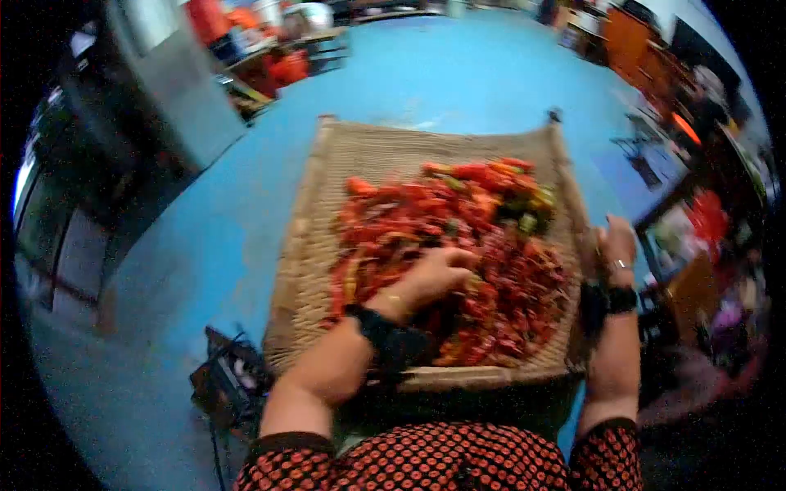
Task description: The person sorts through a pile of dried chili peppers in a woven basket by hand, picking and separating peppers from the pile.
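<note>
A heap of red chili peppers (508,270), with some orange, yellow and green ones among them, lies spread over a woven rope cot (307,270) with a wooden frame. Over the middle of the heap, my left hand (434,274) reaches down with bent fingers pressed together. Blur and the peppers around the fingertips hide what they hold, if anything. At the cot's right edge, my right hand (620,245) is closed beside the wooden side rail (573,200). Whatever it holds, if anything, does not show. Both wrists carry dark bands.
Blue floor (393,74) stretches around and beyond the cot. A dark boxy object with a cable (233,376) sits at the cot's near left corner. Cluttered goods (708,233) crowd the right side. Upper left stands a grey cabinet or panel (176,94) near red items (286,67).
</note>
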Available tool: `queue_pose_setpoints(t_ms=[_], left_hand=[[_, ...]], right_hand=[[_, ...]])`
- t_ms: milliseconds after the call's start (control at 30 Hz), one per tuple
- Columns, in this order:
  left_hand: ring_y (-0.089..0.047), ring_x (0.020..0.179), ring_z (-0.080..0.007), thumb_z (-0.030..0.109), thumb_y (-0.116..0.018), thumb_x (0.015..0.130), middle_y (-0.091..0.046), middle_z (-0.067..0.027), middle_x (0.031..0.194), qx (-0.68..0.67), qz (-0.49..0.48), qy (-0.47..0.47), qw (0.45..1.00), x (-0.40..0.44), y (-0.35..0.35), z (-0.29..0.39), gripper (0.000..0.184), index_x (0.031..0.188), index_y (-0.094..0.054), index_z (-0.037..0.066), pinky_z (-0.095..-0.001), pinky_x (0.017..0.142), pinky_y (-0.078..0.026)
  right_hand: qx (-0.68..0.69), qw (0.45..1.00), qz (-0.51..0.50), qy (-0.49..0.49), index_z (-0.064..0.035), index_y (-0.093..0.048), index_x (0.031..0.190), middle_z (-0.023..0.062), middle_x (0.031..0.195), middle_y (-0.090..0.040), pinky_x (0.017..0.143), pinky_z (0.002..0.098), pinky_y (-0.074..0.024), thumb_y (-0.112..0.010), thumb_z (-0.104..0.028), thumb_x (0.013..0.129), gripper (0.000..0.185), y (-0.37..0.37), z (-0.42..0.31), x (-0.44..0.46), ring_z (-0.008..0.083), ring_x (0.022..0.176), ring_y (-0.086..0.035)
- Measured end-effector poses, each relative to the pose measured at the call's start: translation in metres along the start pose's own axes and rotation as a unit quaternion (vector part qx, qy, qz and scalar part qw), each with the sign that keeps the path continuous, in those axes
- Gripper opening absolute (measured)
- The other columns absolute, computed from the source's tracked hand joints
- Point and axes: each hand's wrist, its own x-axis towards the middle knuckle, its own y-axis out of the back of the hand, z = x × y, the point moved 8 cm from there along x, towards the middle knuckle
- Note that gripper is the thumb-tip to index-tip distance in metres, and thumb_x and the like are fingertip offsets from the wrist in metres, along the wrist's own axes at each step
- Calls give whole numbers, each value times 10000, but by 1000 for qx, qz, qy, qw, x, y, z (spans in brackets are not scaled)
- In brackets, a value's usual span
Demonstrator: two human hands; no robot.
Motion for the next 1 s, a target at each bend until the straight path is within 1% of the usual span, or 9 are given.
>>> queue_pose_setpoints(t_ms=[100,167,233,300,400,500,667,900,1000], left_hand=[[-554,873,-226,132,-567,733,-560,-130,996,49,48,-62,996,9,1,-5,311,1030,-543,44,-326,751,-443],[-556,867,-251,112,-569,718,-575,-139,955,48,59,-35,996,1,7,-1,282,993,-566,49,-338,739,-447],[-569,793,-268,44,-539,725,-582,-153,892,103,86,-71,988,1,10,2,225,944,-576,11,-352,667,-469],[-566,728,-292,31,-535,716,-583,-152,805,181,109,-114,971,12,5,-18,153,857,-595,23,-372,628,-469],[-546,668,-304,37,-552,688,-555,-140,701,234,146,-116,954,-2,21,-5,45,725,-578,29,-392,579,-459],[-548,684,-295,42,-560,683,-555,-139,713,290,115,-44,949,1,23,-9,56,733,-583,33,-389,580,-461],[-568,686,-287,63,-523,664,-565,-148,715,378,162,-110,905,-1,20,-4,72,676,-572,12,-365,612,-483],[-534,756,-302,61,-517,674,-534,-135,767,414,316,-139,842,-28,35,8,153,823,-528,29,-377,641,-474],[-535,741,-313,66,-507,682,-532,-148,758,387,140,-69,909,-6,19,-19,160,839,-523,36,-404,625,-461]], right_hand=[[151,977,-102,113,-56,-536,864,144,766,-528,603,374,-433,-542,-121,740,140,37,-109,-16,329,705,-506],[483,844,-177,148,-47,-533,830,124,709,-514,587,362,-430,-550,-105,733,115,-34,-122,-24,300,669,-504],[509,813,-262,105,-49,-581,770,115,711,-555,628,335,-449,-543,-91,719,77,-44,-164,-48,273,681,-536],[266,871,-222,349,-65,-604,866,119,770,-579,638,337,-461,-576,-75,705,164,-10,-221,-74,269,735,-563],[233,862,-302,334,-70,-566,947,123,843,-549,621,371,-451,-579,-114,704,247,-31,-242,-85,290,741,-540],[206,867,-262,370,-68,-547,954,111,862,-541,622,378,-448,-592,-151,712,260,-64,-252,-95,282,763,-538],[183,887,-220,362,-68,-566,865,128,835,-556,609,375,-440,-575,-173,713,185,-49,-267,-99,301,725,-536],[219,881,-312,279,-25,-561,736,149,653,-528,514,343,-409,-606,-140,674,137,-88,-231,-91,280,585,-506],[214,878,-331,271,-13,-552,724,162,673,-534,526,345,-413,-627,-88,641,135,-79,-224,-84,266,602,-512]])
